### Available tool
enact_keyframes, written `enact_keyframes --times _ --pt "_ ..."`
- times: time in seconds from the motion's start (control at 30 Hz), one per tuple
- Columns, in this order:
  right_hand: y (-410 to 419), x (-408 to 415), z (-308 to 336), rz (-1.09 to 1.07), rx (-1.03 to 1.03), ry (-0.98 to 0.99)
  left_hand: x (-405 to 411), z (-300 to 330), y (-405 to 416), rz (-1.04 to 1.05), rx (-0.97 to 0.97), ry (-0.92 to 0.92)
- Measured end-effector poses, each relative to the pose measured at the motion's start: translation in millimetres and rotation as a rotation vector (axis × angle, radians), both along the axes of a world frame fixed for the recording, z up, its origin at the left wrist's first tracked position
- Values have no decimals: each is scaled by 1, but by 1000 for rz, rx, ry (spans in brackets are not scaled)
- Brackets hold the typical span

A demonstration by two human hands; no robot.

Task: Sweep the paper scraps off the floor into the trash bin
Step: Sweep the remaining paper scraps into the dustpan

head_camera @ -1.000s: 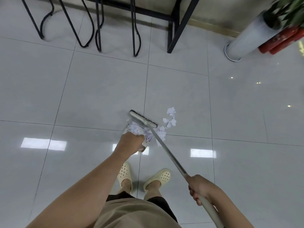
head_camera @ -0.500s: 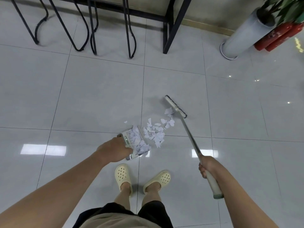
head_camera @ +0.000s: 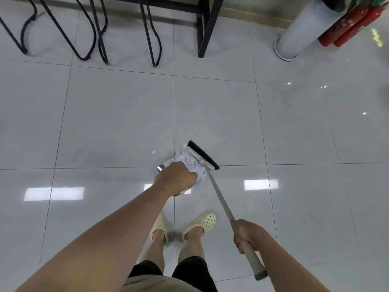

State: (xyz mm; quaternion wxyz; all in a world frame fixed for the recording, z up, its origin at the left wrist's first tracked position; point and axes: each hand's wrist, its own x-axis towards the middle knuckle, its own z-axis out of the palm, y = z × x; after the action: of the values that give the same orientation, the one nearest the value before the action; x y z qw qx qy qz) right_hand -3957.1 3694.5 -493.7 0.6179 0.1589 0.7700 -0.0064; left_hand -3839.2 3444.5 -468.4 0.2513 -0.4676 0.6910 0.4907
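- Since half a second ago, the broom (head_camera: pixel 203 155) head has come in from beyond the paper scraps (head_camera: pixel 194 165) to sit against the dustpan (head_camera: pixel 168 165) mouth; the loose pile is now gathered in the pan.
- One scrap (head_camera: pixel 153 152) lies apart on the floor (head_camera: pixel 105 123).
- Left hand (head_camera: pixel 175 178) grips the dustpan; right hand (head_camera: pixel 246 233) is curled round the broom handle.
- No writing is legible.

Glossy pale grey floor tiles (head_camera: pixel 117 114) with thin dark joints mirror rectangular ceiling lights. Black metal furniture legs (head_camera: pixel 147 30) stand along the beige wall (head_camera: pixel 252 7); a grey cylinder (head_camera: pixel 299 36) leans beside red extinguishers (head_camera: pixel 353 22).
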Motion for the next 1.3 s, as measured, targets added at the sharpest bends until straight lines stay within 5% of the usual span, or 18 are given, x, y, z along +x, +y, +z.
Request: enact_keyframes --times 0.3,0.8,0.97,1.3 --pt "50 37 61 -293 -22 -145 22 12 -15 -26 -38 -44" --pt "72 6 67 -603 -107 103 91 1 -8 -53 -81 -66" --pt "60 18 39 -621 -157 125 86 8 -5 -163 -123 -102" --pt "55 105 42 -420 -31 -197 47 0 -17 -113 -64 -61"
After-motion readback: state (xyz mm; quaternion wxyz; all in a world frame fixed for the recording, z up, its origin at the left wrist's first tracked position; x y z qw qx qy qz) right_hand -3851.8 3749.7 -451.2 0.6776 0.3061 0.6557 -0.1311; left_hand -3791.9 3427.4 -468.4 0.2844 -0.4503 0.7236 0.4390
